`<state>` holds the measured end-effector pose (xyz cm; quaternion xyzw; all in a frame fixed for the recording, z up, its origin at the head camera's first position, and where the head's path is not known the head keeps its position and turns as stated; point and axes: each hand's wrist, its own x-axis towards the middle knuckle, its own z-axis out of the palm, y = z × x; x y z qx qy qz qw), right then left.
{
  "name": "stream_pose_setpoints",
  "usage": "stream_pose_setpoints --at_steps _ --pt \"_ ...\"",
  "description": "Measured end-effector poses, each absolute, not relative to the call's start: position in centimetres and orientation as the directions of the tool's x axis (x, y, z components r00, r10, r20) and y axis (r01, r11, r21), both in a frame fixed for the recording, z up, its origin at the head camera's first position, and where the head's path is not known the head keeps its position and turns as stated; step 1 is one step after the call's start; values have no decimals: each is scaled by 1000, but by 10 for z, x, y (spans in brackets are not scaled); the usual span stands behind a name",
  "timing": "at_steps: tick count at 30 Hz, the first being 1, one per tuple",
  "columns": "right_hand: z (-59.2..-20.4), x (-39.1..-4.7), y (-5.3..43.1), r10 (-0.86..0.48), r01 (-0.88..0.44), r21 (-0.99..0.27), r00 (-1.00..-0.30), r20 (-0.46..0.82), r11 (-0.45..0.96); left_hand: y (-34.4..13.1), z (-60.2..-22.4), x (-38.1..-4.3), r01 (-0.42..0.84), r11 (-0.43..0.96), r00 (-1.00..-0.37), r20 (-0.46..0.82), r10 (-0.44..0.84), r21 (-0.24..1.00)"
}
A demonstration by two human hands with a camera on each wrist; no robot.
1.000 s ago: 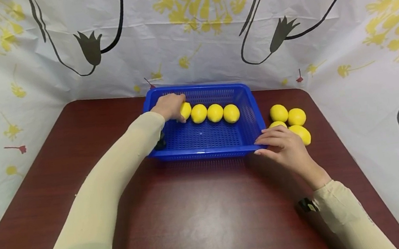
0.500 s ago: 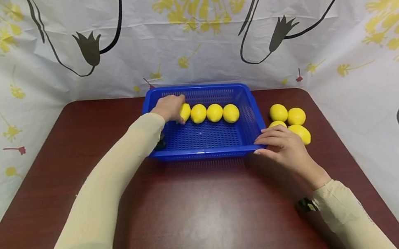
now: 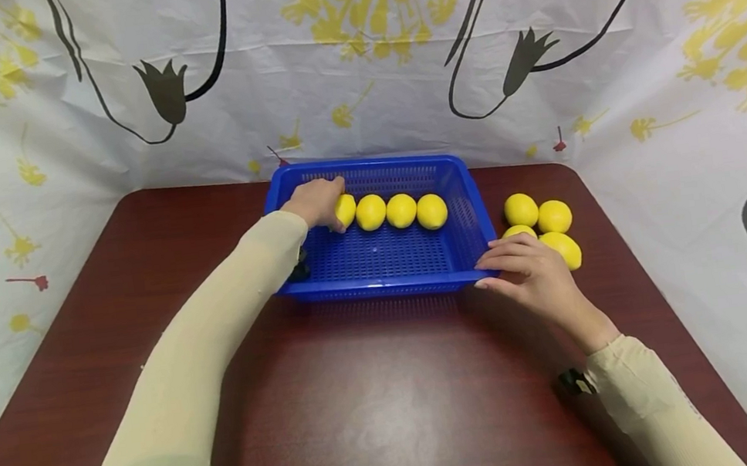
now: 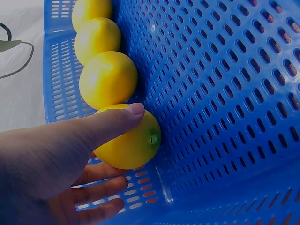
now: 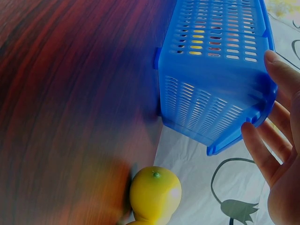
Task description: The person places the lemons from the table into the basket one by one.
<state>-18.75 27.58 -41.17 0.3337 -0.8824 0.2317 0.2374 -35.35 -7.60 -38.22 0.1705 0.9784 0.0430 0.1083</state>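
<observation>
My left hand (image 3: 318,202) reaches into the blue plastic basket (image 3: 380,286). It grips a yellow lemon (image 4: 129,147), thumb across the top and fingers behind it. This lemon is the leftmost of a row along the basket's far side; three more lemons (image 3: 402,211) lie to its right. A green stem end shows on the gripped one in the left wrist view. At the near right corner, my right hand (image 3: 540,282) holds the basket's rim between thumb and fingers, seen closer in the right wrist view.
Several loose lemons (image 3: 556,217) lie on the dark red wooden table (image 3: 367,405) right of the basket, partly hidden by the right hand. A white patterned cloth (image 3: 356,87) hangs behind the table and along both sides.
</observation>
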Motion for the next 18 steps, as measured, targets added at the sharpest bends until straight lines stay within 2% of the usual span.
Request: stream_pose_setpoints --at_steps 18 --pt "-409 -186 275 -477 -679 -251 -687 548 690 -79 -373 -354 321 935 -909 -228 348 148"
